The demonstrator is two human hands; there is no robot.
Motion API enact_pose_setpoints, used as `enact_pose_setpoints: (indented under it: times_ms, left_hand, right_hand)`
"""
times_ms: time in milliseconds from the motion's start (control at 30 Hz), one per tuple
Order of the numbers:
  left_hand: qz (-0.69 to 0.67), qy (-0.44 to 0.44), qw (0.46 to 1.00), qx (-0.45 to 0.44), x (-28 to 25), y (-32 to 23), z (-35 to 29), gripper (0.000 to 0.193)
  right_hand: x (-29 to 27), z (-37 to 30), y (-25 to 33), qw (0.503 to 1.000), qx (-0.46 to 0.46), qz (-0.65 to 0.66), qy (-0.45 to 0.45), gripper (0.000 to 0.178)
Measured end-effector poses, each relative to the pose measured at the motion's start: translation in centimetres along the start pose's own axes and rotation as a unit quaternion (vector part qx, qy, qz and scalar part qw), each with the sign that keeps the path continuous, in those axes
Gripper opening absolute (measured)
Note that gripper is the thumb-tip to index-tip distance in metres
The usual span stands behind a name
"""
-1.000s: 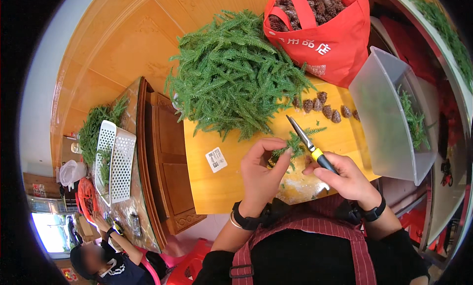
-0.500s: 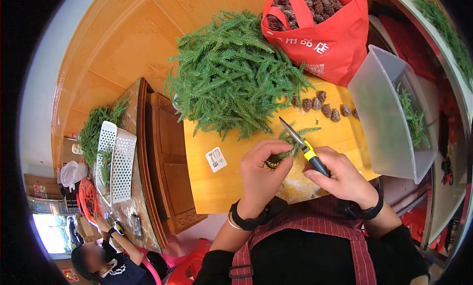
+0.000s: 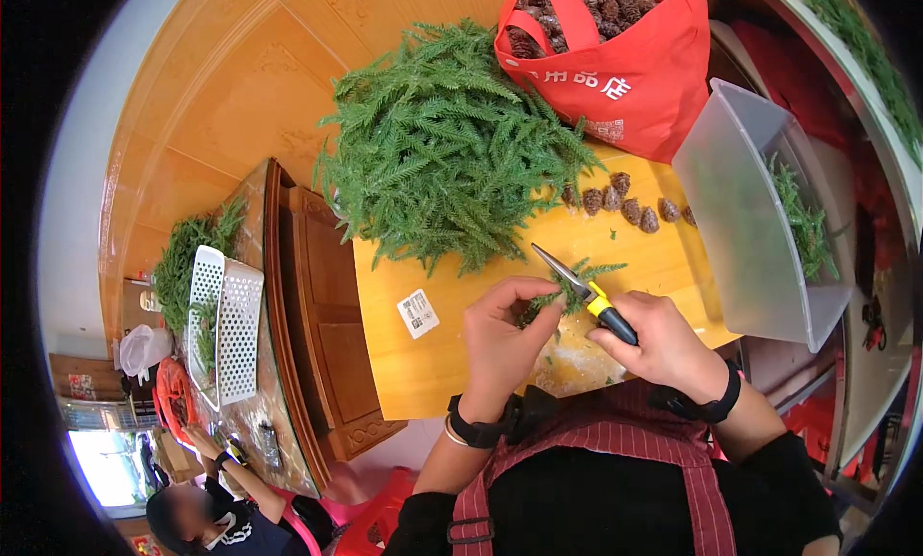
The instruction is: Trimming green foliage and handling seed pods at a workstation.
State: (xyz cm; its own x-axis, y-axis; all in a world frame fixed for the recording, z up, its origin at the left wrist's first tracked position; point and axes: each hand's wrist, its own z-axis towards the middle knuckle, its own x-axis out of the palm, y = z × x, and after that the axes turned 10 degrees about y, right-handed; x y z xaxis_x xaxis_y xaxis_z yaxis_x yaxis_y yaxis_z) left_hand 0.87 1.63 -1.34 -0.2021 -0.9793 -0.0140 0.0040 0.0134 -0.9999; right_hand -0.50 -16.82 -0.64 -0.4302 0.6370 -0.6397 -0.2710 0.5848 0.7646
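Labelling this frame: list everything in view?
sprig pile: one, green, back of board
board: one, yellow, under the hands
cones: about six, brown, in a row right of pile
bag: one, red, holds cones, top right
tub: one, clear, right, some sprigs inside
baskets: two, white, far left
sticker: one, white, on board
scissors: one, yellow and black handle, in right hand
sprig: one, green, at the blades
left hand: pinches sprig
right hand: grips scissors
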Motion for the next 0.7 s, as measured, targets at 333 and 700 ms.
enact_pose_setpoints:
  times_ms: [333,700]
  left_hand:
    - [-0.09,-0.053,0.994,-0.036,-1.4,0.5,0.1,0.011]
    - [-0.184,0.003,0.976,-0.119,-2.9,3.6,1.3,0.029]
  right_hand:
    - [-1.6,-0.1,-1.1,0.951,0.107,0.275,-0.095,0.029]
    - [-1.2,-0.9,-5.7,0.973,0.109,-0.2,-0.031,0.022]
